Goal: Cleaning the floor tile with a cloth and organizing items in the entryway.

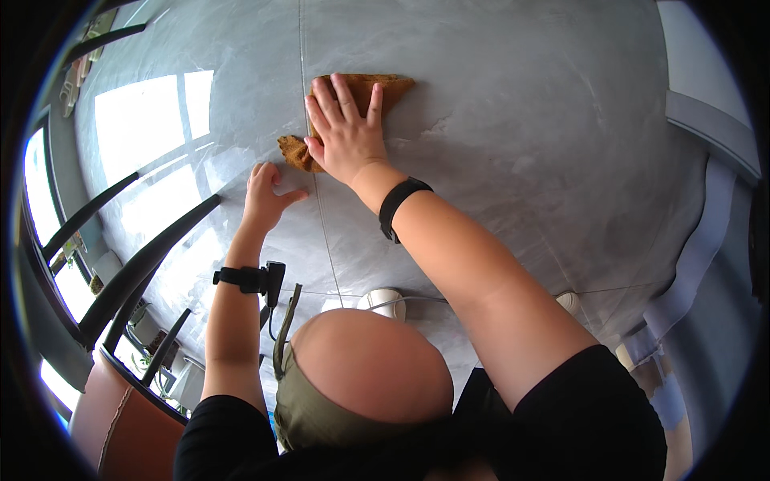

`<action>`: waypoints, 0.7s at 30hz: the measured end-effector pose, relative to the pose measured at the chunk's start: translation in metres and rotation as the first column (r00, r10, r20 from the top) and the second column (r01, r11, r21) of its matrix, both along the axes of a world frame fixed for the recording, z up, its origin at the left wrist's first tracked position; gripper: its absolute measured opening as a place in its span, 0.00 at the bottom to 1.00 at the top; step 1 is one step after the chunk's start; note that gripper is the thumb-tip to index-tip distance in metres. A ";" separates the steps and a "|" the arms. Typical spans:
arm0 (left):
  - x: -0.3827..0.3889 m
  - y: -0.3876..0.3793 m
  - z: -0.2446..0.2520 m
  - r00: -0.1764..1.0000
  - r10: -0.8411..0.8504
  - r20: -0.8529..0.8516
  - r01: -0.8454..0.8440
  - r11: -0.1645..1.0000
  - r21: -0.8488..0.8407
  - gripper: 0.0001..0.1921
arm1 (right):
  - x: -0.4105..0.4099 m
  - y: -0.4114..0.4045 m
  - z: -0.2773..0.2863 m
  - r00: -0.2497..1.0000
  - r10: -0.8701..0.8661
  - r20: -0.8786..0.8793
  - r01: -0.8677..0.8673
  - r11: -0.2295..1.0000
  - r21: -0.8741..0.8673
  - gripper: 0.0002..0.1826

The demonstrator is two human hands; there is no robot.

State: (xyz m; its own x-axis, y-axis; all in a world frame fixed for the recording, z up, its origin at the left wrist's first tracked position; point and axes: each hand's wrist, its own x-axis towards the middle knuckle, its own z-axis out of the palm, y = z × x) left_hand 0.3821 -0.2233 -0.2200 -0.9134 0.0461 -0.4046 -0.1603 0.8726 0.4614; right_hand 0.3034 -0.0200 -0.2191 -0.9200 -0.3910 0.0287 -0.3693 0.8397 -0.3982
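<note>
My right hand (pixel 349 129) lies flat, fingers spread, on a folded brown cloth (pixel 394 90) on the grey marbled tile floor (pixel 511 150). A crumpled end of the cloth pokes out to the left of my right thumb. Lower left of the cloth, my left hand (pixel 269 193) is just above or on the floor, thumb apart and fingers curled, holding nothing. The hand does not touch the cloth. Black straps circle both forearms, and the left one carries a small black device (pixel 274 282) with a cable.
Dark chair legs (pixel 150 252) reach in from the left, beside a reddish-brown seat (pixel 132 433). My bent knee (pixel 373 367) is below my hands, with a white shoe (pixel 385 303) beyond it. A pale wall base (pixel 710 129) stands at the right. Potted plants show at lower left.
</note>
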 end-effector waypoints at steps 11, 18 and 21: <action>0.000 -0.001 0.006 1.000 0.015 -0.005 -0.015 1.000 0.018 0.27 | -0.044 0.157 -0.002 0.823 0.566 0.046 -0.563 0.802 0.201 0.29; 0.000 0.001 0.007 1.000 0.013 0.018 -0.013 1.000 -0.012 0.26 | -0.026 0.315 0.009 0.964 0.265 0.020 -0.248 0.870 0.426 0.32; -0.003 0.006 0.010 0.992 0.068 0.104 -0.065 0.997 -0.031 0.25 | -0.008 0.373 0.008 0.994 0.113 -0.004 -0.096 0.860 0.500 0.31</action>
